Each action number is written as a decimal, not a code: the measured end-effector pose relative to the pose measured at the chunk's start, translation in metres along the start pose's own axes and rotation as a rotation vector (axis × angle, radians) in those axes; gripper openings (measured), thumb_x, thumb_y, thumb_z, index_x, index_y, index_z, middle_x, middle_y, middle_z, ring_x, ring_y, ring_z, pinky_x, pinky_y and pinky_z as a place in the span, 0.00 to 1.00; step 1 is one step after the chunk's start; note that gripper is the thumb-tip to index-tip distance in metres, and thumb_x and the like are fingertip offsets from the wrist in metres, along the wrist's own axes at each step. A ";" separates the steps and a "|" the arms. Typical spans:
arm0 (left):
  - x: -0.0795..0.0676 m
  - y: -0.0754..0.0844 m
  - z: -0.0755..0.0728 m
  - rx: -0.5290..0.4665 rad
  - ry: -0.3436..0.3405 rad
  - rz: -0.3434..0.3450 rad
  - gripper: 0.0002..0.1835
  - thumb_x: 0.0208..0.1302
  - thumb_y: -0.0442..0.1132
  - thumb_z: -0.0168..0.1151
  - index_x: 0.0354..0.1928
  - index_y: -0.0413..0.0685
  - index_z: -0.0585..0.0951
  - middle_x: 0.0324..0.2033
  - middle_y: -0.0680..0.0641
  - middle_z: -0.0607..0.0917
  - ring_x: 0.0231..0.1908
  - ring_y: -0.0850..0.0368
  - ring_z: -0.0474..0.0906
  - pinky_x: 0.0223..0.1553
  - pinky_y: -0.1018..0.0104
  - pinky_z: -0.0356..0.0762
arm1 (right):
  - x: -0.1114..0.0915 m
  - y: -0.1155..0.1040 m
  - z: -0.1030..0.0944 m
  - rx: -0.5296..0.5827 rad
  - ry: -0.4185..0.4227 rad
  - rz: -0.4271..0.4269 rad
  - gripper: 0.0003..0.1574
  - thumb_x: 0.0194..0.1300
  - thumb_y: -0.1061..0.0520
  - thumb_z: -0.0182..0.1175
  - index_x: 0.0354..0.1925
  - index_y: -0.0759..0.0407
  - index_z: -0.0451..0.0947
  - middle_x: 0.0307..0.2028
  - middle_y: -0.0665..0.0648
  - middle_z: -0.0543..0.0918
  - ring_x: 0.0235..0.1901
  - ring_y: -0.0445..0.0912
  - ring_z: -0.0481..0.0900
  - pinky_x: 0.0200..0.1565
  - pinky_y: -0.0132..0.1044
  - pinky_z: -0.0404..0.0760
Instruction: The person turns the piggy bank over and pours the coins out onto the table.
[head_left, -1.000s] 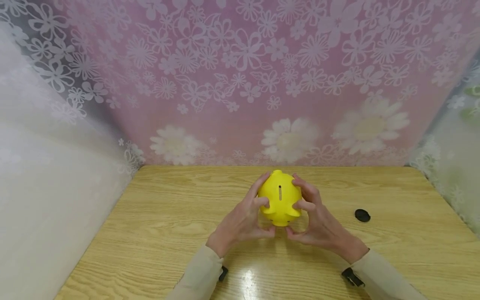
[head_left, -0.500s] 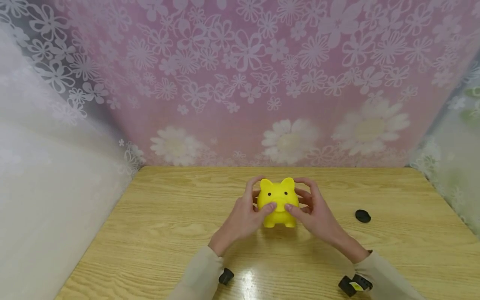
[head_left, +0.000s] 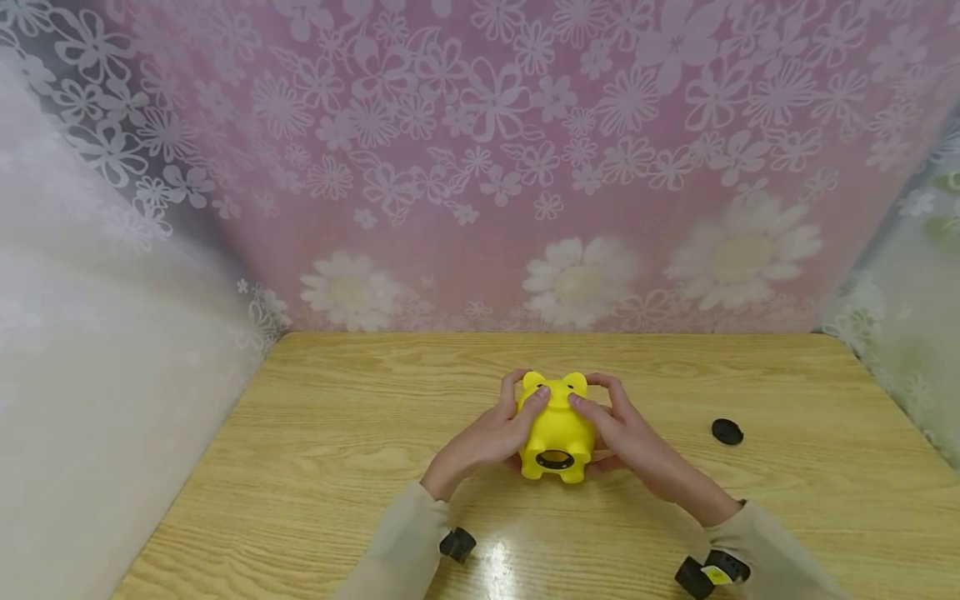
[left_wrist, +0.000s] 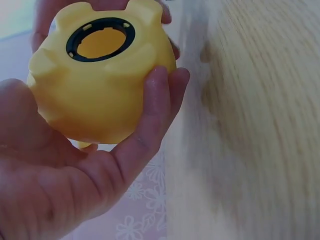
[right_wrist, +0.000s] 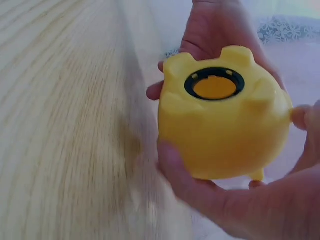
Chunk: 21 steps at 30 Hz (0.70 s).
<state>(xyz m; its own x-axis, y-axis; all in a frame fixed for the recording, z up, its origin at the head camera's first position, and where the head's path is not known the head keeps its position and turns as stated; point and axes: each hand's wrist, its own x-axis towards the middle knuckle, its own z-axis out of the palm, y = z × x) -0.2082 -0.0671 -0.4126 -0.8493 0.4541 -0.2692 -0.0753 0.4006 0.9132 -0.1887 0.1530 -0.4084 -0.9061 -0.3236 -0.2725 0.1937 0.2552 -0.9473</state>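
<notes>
One yellow piggy bank, one black round cap, two hands and two pale sleeves are in view. The wood-grain tabletop spreads beneath the fingers; beyond them hangs a pink backdrop with white flowers, with paler floral sheets at both sides. The piggy bank sits between the left hand and the right hand, both holding it, thumbs on its face and the other fingers curled round its sides. It is tipped back, its black-ringed belly opening below the thumbs. The cap lies well to the right of the right fingers.
</notes>
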 end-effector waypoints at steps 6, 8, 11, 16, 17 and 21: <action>-0.006 -0.008 0.001 0.112 0.015 0.271 0.40 0.74 0.62 0.56 0.77 0.67 0.46 0.65 0.42 0.74 0.48 0.55 0.84 0.45 0.59 0.87 | 0.000 0.013 -0.009 -0.053 -0.078 -0.317 0.46 0.74 0.53 0.61 0.76 0.56 0.44 0.71 0.73 0.59 0.56 0.47 0.82 0.47 0.43 0.89; -0.007 -0.010 0.001 0.317 0.061 0.539 0.44 0.68 0.55 0.66 0.74 0.60 0.49 0.72 0.40 0.65 0.58 0.52 0.80 0.54 0.62 0.84 | 0.003 0.019 -0.013 -0.194 -0.047 -0.680 0.45 0.67 0.55 0.68 0.70 0.66 0.54 0.69 0.75 0.60 0.62 0.45 0.77 0.52 0.34 0.86; -0.008 -0.010 -0.002 0.661 0.245 0.926 0.47 0.53 0.51 0.77 0.64 0.52 0.53 0.74 0.35 0.58 0.66 0.44 0.73 0.62 0.61 0.80 | 0.009 0.023 -0.017 -0.419 0.097 -1.233 0.43 0.59 0.52 0.74 0.58 0.75 0.63 0.67 0.80 0.61 0.71 0.50 0.68 0.63 0.30 0.77; -0.007 -0.007 -0.009 0.882 0.393 1.167 0.47 0.44 0.55 0.79 0.55 0.51 0.53 0.73 0.32 0.57 0.69 0.37 0.70 0.66 0.59 0.77 | 0.014 0.018 -0.016 -0.541 0.165 -1.564 0.38 0.62 0.48 0.69 0.53 0.74 0.66 0.68 0.82 0.59 0.76 0.62 0.60 0.74 0.37 0.66; -0.007 -0.007 -0.009 0.894 0.395 1.173 0.46 0.45 0.55 0.78 0.54 0.51 0.53 0.73 0.31 0.57 0.70 0.37 0.69 0.67 0.59 0.76 | 0.014 0.018 -0.015 -0.560 0.169 -1.577 0.36 0.62 0.49 0.69 0.53 0.74 0.66 0.68 0.82 0.59 0.76 0.63 0.60 0.74 0.38 0.66; -0.006 -0.011 -0.009 0.917 0.402 1.159 0.45 0.44 0.53 0.79 0.52 0.50 0.54 0.73 0.31 0.58 0.69 0.37 0.70 0.66 0.61 0.77 | 0.012 0.019 -0.015 -0.670 0.219 -1.572 0.32 0.64 0.49 0.66 0.53 0.70 0.68 0.68 0.81 0.60 0.76 0.64 0.61 0.74 0.40 0.65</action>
<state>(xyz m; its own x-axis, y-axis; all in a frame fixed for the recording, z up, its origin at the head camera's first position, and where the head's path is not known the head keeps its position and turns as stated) -0.2067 -0.0811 -0.4183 -0.3039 0.6751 0.6722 0.9182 0.3956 0.0178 -0.2012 0.1673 -0.4268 -0.1005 -0.5096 0.8546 -0.9861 0.1651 -0.0175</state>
